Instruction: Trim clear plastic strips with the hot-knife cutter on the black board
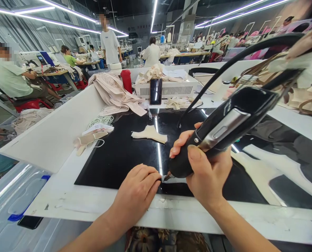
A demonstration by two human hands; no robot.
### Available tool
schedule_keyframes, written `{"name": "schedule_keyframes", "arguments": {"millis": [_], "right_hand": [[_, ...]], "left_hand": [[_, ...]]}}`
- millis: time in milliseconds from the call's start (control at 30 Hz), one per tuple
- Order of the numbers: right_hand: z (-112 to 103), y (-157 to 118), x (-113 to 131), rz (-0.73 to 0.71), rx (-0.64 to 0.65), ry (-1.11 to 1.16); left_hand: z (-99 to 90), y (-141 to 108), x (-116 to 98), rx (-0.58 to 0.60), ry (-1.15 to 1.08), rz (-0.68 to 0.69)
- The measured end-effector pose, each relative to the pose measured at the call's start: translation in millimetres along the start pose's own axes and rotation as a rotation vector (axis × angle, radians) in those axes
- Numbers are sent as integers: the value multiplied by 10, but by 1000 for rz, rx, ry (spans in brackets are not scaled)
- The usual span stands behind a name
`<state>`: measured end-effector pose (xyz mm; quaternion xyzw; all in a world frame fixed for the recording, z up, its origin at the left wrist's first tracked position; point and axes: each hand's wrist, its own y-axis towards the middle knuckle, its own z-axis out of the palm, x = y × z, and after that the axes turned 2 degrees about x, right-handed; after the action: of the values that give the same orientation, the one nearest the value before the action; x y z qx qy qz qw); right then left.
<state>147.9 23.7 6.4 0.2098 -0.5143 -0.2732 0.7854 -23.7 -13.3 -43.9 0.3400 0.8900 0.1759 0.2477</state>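
Note:
My right hand is wrapped round a corded black handheld tool with a silver button panel. Its narrow metal tip points down at a pale strip on the black mat. At the left end of that strip, right by the tip, the fingertips of my left hand are pressed together on it. My right hand hides part of the strip. Farther back on the mat lies a cream curved fabric piece. Two larger cream pieces rest to the right.
A black cable arches over the mat's right half. Behind stand a phone, a red cup and a white vented box. Beige fabric and a cord bundle lie left. Several people work beyond the white partition.

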Motion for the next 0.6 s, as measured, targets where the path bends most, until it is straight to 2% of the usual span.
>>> {"name": "schedule_keyframes", "arguments": {"millis": [233, 400, 600], "right_hand": [[-40, 46, 84, 9, 5, -36], [-217, 147, 257, -3, 14, -135], [-423, 224, 344, -12, -31, -283]], "left_hand": [[10, -14, 20, 34, 55, 66], [-33, -3, -27, 23, 85, 143], [-124, 193, 11, 134, 1, 229]]}}
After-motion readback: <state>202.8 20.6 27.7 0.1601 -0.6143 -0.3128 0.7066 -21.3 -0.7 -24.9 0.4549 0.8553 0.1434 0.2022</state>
